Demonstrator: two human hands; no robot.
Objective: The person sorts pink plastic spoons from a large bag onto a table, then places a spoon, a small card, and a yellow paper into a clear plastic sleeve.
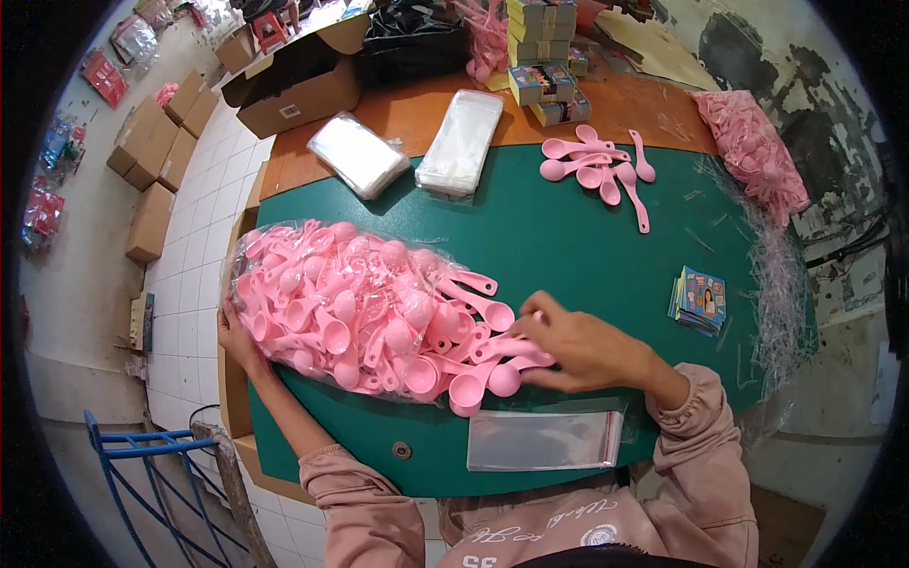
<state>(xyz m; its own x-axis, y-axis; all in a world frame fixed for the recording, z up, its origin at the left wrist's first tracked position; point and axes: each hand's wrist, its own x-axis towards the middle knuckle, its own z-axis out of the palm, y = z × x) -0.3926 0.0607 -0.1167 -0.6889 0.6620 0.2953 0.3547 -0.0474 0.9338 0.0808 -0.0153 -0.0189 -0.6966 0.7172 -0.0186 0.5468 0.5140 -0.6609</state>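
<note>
A clear plastic bag [365, 248] crammed with pink spoons lies across the left of the green table, its mouth facing right. My left hand [239, 339] grips the bag's closed left end, its fingers partly hidden behind the plastic. At the mouth, several loose pink spoons [466, 392] spill onto the table. My right hand [578, 346] is closed around the handles of pink spoons [524, 352] there, with thumb and fingers bent together. Just below that hand lies a stack of clear plastic sleeves [540, 441].
Several pink spoons [599, 168] lie at the back right, with a pile of printed cards [698, 301] nearer. Two stacks of clear sleeves [358, 154] and banded card bundles [543, 83] stand at the back. Another spoon bag [750, 151] and crumpled plastic [781, 293] line the right edge.
</note>
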